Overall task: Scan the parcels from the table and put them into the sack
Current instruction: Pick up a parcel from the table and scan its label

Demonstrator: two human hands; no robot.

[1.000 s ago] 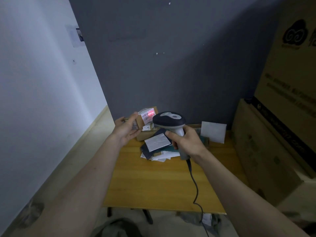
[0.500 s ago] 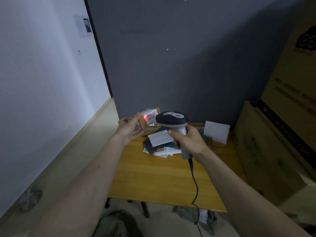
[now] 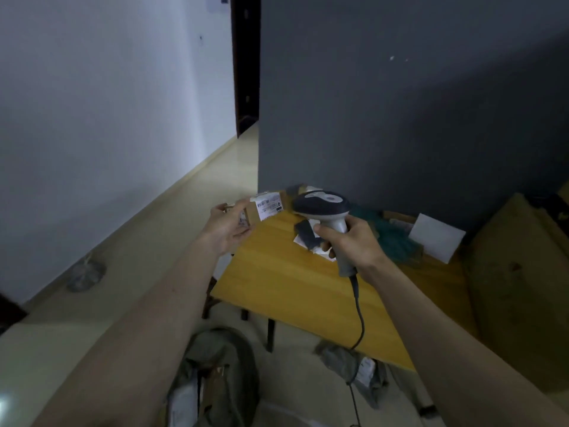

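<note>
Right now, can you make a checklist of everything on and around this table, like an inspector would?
Surface: wooden table, bare at the near end.
Job's things: small cardboard parcel with a white label, held up off the table's left corner; sack on the floor below, open, with parcels inside.
Clutter: dark and white mailers, a teal bag and a white envelope at the far end.
Hands: left hand holds the parcel; right hand grips the scanner, fingers round its handle.
Cables: scanner cord hangs over the near table edge toward the floor.
Surroundings: grey wall behind, cardboard boxes on the right, more bagged parcels under the table.
</note>
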